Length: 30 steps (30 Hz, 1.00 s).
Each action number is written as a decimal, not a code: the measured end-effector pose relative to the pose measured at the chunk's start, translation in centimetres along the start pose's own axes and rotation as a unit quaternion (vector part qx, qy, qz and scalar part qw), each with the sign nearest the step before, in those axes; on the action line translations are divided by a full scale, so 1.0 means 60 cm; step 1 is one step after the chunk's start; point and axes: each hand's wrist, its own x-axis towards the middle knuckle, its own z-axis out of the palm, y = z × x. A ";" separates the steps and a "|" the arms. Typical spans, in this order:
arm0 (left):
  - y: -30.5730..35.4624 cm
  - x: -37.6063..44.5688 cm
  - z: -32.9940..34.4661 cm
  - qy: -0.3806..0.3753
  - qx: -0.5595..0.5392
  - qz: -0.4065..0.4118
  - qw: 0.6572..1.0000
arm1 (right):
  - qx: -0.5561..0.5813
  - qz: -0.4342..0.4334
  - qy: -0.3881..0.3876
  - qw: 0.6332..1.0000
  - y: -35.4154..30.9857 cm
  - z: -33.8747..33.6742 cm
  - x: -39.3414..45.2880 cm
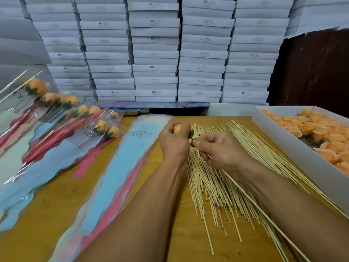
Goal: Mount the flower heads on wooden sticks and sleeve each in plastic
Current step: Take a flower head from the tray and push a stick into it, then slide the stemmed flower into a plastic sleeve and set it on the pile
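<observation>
Peach flower head (177, 128) gripped in the left hand (174, 140), wooden stick (251, 201) pinched at its tip by the right hand (221, 150), tip meeting the green base of the flower.

Held just above the bench (170, 233), over the loose pile of wooden sticks (213, 188) fanned out under both forearms. Left fingers curled round the bloom; right thumb and forefinger closed on the stick, its long end running back toward the lower right. Just left of the hands, a stack of blue and pink plastic sleeves (120, 167) printed "LOVE YOU". Farther left, finished sleeved flowers (62, 118) heaped together. At right, a white tray (294, 150) of loose peach flower heads (319, 133). Behind, stacked white boxes (154, 53).
</observation>
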 end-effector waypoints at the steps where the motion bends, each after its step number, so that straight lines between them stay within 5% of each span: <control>1: 0.001 -0.001 0.001 0.001 0.006 0.002 1.000 | 0.005 0.002 -0.003 1.000 0.001 -0.001 0.001; 7: 0.002 -0.015 0.013 -0.016 0.193 -0.051 0.980 | 0.029 0.030 0.021 0.999 0.011 -0.022 0.018; 12: 0.043 0.010 0.027 -0.101 0.398 -0.068 0.909 | 0.003 0.036 0.037 0.999 0.033 -0.024 0.033; 15: 0.076 0.047 -0.013 -0.153 0.531 0.002 0.834 | 0.000 0.037 0.045 0.998 0.036 -0.029 0.037; 19: 0.097 0.104 -0.115 -0.155 0.713 0.074 0.679 | -0.029 0.034 0.045 0.998 0.039 -0.031 0.037; 22: 0.087 0.134 -0.190 -0.142 0.765 0.096 0.621 | -0.043 0.026 0.031 0.998 0.037 -0.028 0.035; 26: 0.062 0.146 -0.238 -0.174 0.778 0.088 0.597 | -0.053 0.023 0.030 0.998 0.036 -0.027 0.034; 30: 0.051 0.128 -0.244 -0.151 0.747 0.140 0.632 | -0.056 0.017 0.030 0.998 0.037 -0.026 0.036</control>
